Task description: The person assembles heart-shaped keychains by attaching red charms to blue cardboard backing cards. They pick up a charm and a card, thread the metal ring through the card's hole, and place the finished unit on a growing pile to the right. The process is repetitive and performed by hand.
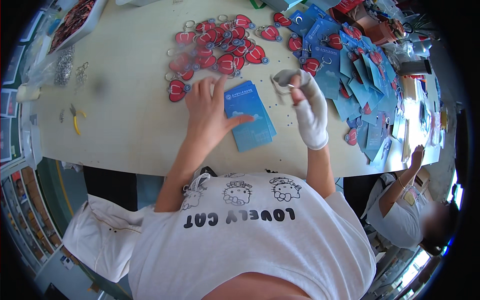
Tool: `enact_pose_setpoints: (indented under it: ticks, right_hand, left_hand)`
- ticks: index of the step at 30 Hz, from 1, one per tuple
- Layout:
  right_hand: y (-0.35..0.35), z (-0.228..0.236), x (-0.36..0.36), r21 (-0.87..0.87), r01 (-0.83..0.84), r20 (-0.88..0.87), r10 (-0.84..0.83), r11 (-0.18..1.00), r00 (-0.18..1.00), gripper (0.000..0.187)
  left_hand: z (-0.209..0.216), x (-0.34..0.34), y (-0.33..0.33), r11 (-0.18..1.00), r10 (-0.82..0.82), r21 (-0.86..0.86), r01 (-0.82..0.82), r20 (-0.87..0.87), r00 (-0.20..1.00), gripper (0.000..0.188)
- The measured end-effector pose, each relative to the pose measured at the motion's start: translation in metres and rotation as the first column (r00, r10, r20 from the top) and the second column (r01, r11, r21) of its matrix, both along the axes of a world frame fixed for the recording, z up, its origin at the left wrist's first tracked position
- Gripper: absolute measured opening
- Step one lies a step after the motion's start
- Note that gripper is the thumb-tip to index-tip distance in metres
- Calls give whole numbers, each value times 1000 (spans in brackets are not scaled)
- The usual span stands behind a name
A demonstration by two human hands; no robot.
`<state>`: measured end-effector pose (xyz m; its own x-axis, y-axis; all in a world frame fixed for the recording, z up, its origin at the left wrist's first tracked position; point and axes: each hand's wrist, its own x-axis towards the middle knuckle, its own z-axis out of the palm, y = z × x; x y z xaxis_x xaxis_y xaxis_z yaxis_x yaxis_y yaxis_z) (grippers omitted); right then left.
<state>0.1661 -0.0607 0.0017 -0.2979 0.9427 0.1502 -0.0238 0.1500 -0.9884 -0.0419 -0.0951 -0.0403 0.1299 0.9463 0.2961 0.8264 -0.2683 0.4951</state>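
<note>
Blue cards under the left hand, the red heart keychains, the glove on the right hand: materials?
Blue cards: likely coated paper, thin flat stack with a faint sheen. Red heart keychains: probably glossy plastic or acrylic, showing bright highlights, on metal-looking rings. Glove on right hand: white knit fabric, matte and soft.

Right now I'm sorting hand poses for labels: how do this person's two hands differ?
The left hand is bare; the right hand wears a white glove. The left hand lies flat, fingers spread, on a stack of blue cards, while the right hand is raised, pinching a small metal ring. The left hand grips nothing; the right hand's fingertips are closed. Both are over the pale table.
</note>
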Motion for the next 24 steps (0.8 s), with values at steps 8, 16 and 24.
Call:
enact_pose_setpoints:
  ticks: [8,16,24]
  right_hand:
    - [-26,-55,-6,-439,-286,-291,166,852,942,32]
    - [-31,-41,-20,-388,-148,-192,77,910,978,21]
    - [-12,-10,-45,-10,225,287,-212,974,934,12]
  left_hand:
    - [-35,-9,1,988,131,-91,-122,95,987,63]
    - [-3,5,1,942,328,-335,22,933,151,21]
    - [-3,20,9,940,333,-325,-103,939,83,24]
